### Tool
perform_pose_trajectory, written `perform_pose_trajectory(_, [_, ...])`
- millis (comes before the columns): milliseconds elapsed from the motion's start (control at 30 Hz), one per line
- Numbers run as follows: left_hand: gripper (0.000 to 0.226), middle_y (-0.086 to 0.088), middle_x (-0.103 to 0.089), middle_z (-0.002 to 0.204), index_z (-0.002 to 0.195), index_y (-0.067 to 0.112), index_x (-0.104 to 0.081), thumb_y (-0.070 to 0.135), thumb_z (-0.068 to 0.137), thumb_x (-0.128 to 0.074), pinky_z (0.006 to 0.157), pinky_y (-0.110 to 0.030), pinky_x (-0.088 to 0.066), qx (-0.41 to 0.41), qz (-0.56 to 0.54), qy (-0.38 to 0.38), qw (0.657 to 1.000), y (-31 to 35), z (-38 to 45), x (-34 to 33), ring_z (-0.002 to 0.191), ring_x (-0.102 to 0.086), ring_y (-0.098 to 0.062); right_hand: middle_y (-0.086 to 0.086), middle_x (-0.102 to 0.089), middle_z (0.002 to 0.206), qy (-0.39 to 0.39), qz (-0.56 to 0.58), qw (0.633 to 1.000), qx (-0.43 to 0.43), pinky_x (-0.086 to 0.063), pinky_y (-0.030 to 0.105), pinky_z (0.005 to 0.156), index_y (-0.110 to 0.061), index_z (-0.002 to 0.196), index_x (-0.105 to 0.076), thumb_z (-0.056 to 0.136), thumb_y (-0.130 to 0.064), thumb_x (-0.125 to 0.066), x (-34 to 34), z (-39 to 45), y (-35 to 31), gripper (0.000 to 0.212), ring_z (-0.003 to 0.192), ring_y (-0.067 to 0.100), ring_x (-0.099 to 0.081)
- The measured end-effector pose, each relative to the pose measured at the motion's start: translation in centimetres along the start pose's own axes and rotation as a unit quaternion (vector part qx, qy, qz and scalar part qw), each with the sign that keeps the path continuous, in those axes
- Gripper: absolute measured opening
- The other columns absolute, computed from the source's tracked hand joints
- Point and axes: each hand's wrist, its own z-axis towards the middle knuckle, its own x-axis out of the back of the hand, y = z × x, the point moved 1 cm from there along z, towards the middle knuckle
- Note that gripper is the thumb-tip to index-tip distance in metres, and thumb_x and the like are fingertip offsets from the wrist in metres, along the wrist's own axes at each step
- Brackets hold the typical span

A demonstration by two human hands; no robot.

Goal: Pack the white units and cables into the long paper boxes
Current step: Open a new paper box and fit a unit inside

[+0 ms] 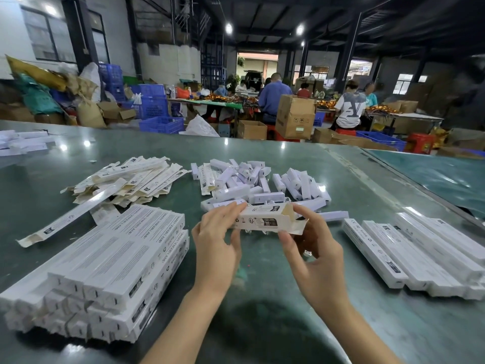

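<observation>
Both of my hands hold one long white paper box [262, 219] above the middle of the green table [262, 324]. My left hand [217, 240] grips its left part with thumb and fingers. My right hand [312, 248] pinches the open right end, where the brown-lined flaps stick out. Just behind the box lies a heap of white units [257, 182]. A pile of flat, unfolded paper boxes [126, 179] lies at the back left. No cable is plainly visible.
A stack of closed long boxes [105, 279] fills the near left. Another row of closed boxes [420, 250] lies at the right. More white boxes [23, 143] sit far left. Beyond the table are people at workbenches, cardboard cartons [295, 116] and blue crates [161, 124].
</observation>
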Motion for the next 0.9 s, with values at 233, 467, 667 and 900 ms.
perform_pose_trajectory(233, [0.058,-0.004,-0.039,0.143,0.139,0.020,-0.046,0.017,0.088,-0.071,0.114,-0.039,-0.024,0.124,0.034,-0.039,0.991,0.9,-1.1,-0.9,0.137,-0.031,-0.019,-0.016,-0.061,0.076,0.082,-0.024,0.996,-0.008,-0.041,0.010,0.056,-0.035,0.102,-0.057,0.082,-0.022,-0.068,-0.1,-0.4,0.1,0.026,0.058,0.005,-0.058])
perform_pose_trajectory(467, [0.067,-0.003,-0.070,0.061,0.085,0.016,-0.073,0.075,0.070,-0.045,0.046,-0.017,-0.036,0.362,-0.272,-0.153,0.878,2.2,-0.7,-1.2,0.049,-0.056,-0.005,-0.010,-0.066,0.095,0.037,-0.090,0.994,0.044,-0.046,0.010,0.075,-0.027,0.109,-0.057,0.084,-0.015,-0.069,-0.9,-0.9,0.2,0.031,0.083,0.001,-0.061])
perform_pose_trajectory(667, [0.036,-0.001,-0.068,0.067,0.081,0.012,-0.065,0.048,0.083,-0.066,0.041,-0.017,-0.033,0.406,-0.345,-0.049,0.845,0.1,-0.3,-1.1,0.050,-0.049,-0.007,-0.006,-0.060,0.113,-0.183,-0.204,0.952,0.135,-0.046,0.028,0.090,-0.010,0.120,-0.059,0.084,-0.013,-0.065,0.1,0.0,0.8,0.037,0.104,0.019,-0.059])
perform_pose_trajectory(900, [0.030,0.003,-0.075,0.081,0.103,0.018,-0.063,0.043,0.087,-0.068,0.055,-0.016,-0.045,0.357,-0.251,0.006,0.900,-0.9,-0.5,-0.9,0.058,-0.064,0.000,0.009,-0.056,0.123,-0.111,-0.421,0.891,-0.129,-0.041,0.036,0.085,-0.006,0.116,-0.059,0.088,-0.009,-0.060,2.6,4.2,6.2,0.027,0.112,0.029,-0.046])
